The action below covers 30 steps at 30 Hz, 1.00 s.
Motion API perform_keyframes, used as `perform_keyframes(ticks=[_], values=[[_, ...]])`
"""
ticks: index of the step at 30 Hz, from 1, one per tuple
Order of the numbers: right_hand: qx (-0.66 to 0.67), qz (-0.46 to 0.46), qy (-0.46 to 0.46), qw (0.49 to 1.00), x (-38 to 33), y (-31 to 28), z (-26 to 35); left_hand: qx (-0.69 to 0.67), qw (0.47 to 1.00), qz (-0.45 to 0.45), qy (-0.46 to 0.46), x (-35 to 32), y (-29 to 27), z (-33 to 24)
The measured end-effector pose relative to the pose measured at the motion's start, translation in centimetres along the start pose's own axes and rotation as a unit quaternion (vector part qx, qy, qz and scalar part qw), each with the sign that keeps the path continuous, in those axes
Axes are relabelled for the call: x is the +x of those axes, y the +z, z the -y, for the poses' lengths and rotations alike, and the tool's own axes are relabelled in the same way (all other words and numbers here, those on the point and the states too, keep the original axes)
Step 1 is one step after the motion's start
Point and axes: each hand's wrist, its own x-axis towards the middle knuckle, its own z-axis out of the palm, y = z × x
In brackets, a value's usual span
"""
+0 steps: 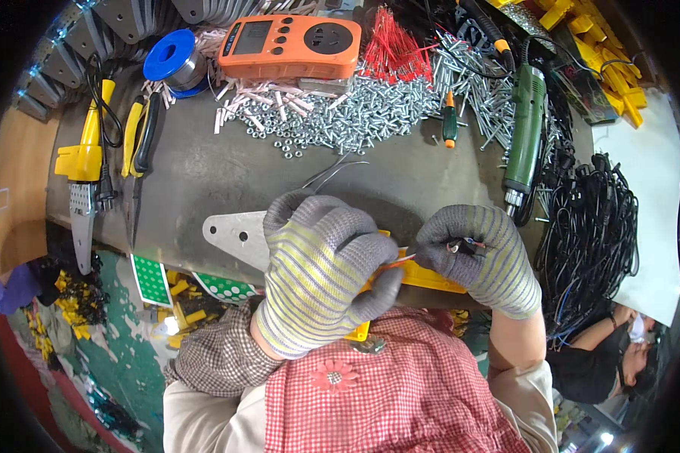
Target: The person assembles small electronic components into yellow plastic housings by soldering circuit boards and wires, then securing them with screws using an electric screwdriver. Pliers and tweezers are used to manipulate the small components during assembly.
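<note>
Both gloved hands I see at the near edge of the workbench (227,177): my left hand (321,268) curled shut around a yellow plastic part (431,278) and a thin red wire (397,262), my right hand (480,255) pinching a small metal connector (456,245) above that part.

gloved left hand (321,268), right hand (480,253), yellow part (431,278)

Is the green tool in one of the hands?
No, the green tool lies on the bench among screws, apart from the gloved left hand and right hand.
</note>
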Motion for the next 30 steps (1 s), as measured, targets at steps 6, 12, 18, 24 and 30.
perform_keyframes(ticks=[6, 12, 18, 24, 30], values=[[0.025, -0.025, 0.032, 0.999, 0.2, 0.5, 1.7, 0.014, 0.999, 0.013, 0.041, 0.7, 0.1, 0.2], [-0.069, -0.181, -0.101, 0.976, -1.3, 2.0, 1.0, -0.059, 0.997, 0.054, -0.02, 1.2, -0.8, 0.5], [-0.095, -0.197, -0.184, 0.958, -1.9, 3.1, -0.4, -0.152, 0.986, 0.044, -0.044, 1.4, -0.6, 0.7], [-0.153, -0.206, -0.204, 0.945, -1.3, 3.3, -0.6, -0.159, 0.984, 0.053, -0.056, 1.3, -0.5, 0.9], [-0.182, -0.202, -0.223, 0.936, -1.1, 3.0, -0.5, -0.165, 0.983, 0.056, -0.054, 1.4, -0.5, 0.6]])
